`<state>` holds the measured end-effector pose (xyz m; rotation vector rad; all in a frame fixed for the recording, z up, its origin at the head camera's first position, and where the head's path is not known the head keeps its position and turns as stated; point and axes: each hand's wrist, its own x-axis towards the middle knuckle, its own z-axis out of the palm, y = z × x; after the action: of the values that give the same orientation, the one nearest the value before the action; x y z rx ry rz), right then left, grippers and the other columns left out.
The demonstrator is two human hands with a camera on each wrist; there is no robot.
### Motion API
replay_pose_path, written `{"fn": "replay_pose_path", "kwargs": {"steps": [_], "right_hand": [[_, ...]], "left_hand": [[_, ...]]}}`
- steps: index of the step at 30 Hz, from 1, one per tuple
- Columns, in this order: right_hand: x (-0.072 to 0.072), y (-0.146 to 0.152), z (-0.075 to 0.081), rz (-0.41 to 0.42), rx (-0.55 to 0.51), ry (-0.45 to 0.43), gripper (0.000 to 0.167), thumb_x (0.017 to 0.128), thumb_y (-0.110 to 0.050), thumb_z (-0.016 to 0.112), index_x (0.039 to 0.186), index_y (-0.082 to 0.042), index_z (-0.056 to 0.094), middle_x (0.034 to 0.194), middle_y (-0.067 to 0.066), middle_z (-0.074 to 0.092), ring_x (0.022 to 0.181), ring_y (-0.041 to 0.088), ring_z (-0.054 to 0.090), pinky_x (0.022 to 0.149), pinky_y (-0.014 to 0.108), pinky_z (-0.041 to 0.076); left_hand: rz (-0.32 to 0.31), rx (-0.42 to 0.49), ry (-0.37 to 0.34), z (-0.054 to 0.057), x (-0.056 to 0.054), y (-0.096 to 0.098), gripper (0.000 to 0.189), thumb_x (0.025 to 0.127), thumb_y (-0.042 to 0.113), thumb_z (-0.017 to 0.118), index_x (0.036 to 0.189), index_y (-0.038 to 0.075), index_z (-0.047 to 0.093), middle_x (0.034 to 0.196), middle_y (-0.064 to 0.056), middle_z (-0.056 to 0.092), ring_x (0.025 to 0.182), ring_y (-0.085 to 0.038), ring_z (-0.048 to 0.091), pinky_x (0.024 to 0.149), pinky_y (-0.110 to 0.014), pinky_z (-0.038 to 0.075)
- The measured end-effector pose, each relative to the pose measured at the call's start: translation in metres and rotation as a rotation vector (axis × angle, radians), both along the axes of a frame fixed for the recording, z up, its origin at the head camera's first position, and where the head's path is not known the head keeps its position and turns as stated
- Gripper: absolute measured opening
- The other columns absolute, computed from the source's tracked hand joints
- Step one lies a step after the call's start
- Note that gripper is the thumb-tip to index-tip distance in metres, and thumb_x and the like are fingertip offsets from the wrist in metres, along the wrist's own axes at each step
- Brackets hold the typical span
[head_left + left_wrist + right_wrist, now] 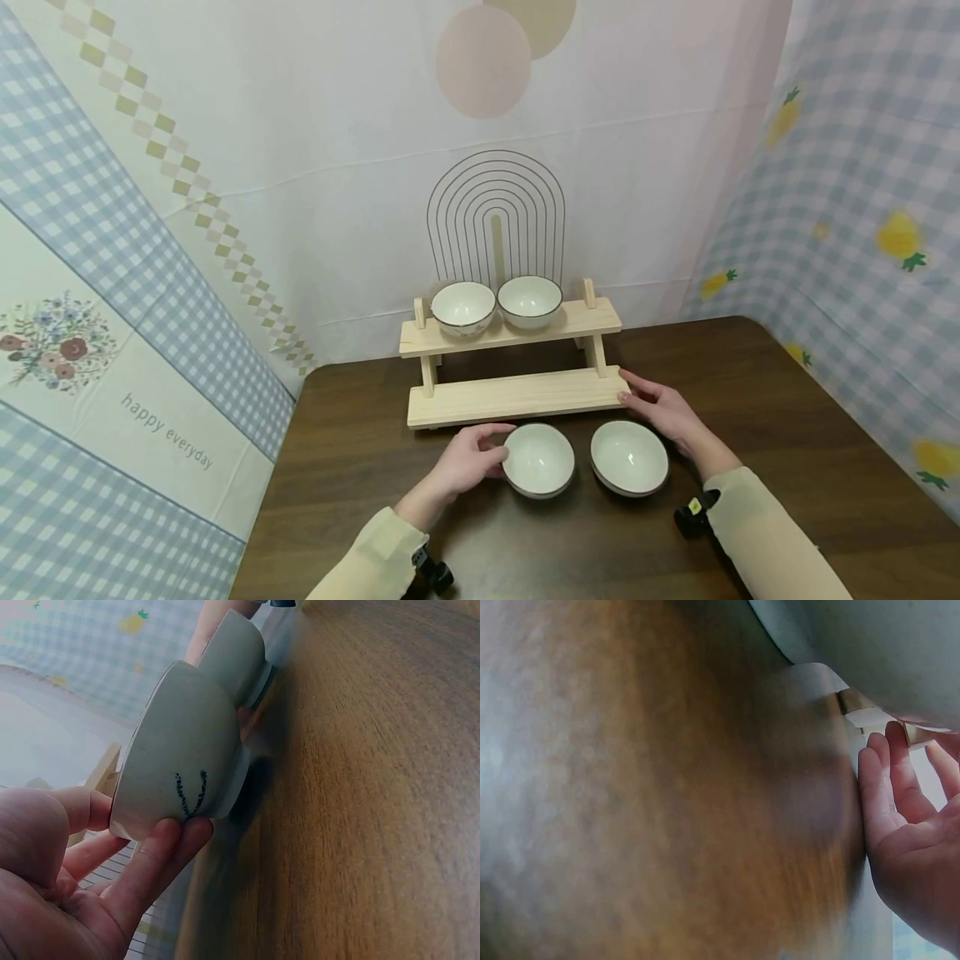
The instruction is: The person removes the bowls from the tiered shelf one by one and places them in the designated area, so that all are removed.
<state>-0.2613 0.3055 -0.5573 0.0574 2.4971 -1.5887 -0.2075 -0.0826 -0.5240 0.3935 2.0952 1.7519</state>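
A white bowl [538, 461] with a dark rim is in my left hand [467, 460], gripped from its left side. In the left wrist view, the thumb lies at the bowl's rim and the fingertips press its outer wall near a dark blue painted mark. Right of it stands a second white bowl [629, 457], close in front of my right hand [663, 410]. That hand's extended fingers and thumb touch the right end of the lower board of a two-tier wooden shelf [517, 398]. In the right wrist view a bowl [885, 652] partly hides the fingertips.
Two more white bowls, a left one [462, 308] and a right one [530, 302], stand side by side on the shelf's upper tier. The shelf stands at the back of a dark brown wooden table [352, 500], before a patterned cloth backdrop [360, 208].
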Motion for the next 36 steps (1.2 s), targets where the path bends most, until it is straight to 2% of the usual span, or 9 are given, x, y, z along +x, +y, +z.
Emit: {"fn": "replay_pose_path", "kwargs": {"steps": [14, 21, 27, 36], "right_hand": [[0.0, 0.0, -0.001, -0.001, -0.025, 0.0, 0.08, 0.102, -0.054, 0.07, 0.167, -0.021, 0.039, 0.167, 0.027, 0.036, 0.147, 0.042, 0.046, 0.113, 0.05, 0.049], [0.0, -0.001, 0.0, -0.008, -0.018, -0.005, 0.079, 0.101, -0.055, 0.069, 0.167, -0.022, 0.04, 0.164, 0.029, 0.039, 0.143, 0.041, 0.05, 0.113, 0.05, 0.049], [0.0, -0.002, 0.002, -0.009, -0.013, -0.004, 0.077, 0.102, -0.053, 0.069, 0.167, -0.022, 0.04, 0.16, 0.028, 0.043, 0.14, 0.039, 0.051, 0.112, 0.048, 0.051], [0.0, -0.001, 0.001, -0.011, -0.016, -0.013, 0.079, 0.102, -0.055, 0.069, 0.167, -0.022, 0.039, 0.163, 0.029, 0.039, 0.143, 0.041, 0.049, 0.114, 0.051, 0.049]], "left_hand": [[-0.032, -0.022, -0.034, 0.001, -0.003, 0.006, 0.04, 0.101, 0.004, 0.066, 0.141, 0.0, 0.067, 0.106, -0.016, 0.076, 0.085, -0.027, 0.077, 0.078, -0.044, 0.066], [-0.047, -0.034, -0.032, 0.004, -0.002, 0.008, 0.04, 0.101, 0.002, 0.065, 0.141, -0.001, 0.066, 0.106, -0.015, 0.076, 0.084, -0.023, 0.075, 0.077, -0.042, 0.067], [-0.048, -0.033, -0.034, 0.005, -0.002, 0.009, 0.039, 0.101, 0.002, 0.065, 0.14, 0.0, 0.067, 0.106, -0.015, 0.075, 0.085, -0.024, 0.076, 0.077, -0.042, 0.067], [-0.057, -0.037, -0.035, 0.005, -0.002, 0.011, 0.04, 0.1, 0.001, 0.065, 0.14, -0.001, 0.067, 0.106, -0.015, 0.075, 0.086, -0.025, 0.075, 0.077, -0.043, 0.066]]}}
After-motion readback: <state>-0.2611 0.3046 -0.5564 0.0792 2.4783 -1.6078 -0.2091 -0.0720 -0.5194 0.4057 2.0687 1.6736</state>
